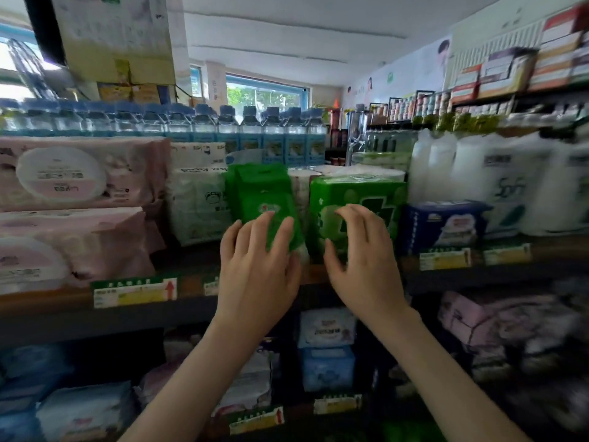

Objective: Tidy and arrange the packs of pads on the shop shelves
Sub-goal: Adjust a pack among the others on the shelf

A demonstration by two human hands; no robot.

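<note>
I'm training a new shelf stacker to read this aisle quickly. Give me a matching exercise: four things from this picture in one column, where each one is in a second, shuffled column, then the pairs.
Column one
1. left hand
2. right hand
3. dark blue pack
4. pink packs

Column two
A. stacked at the far left
B. at the front of the wide green pack
C. just right of the wide green pack, untouched
D. laid on the tilted narrow green pack

Pairs: 1-D, 2-B, 3-C, 4-A
</note>
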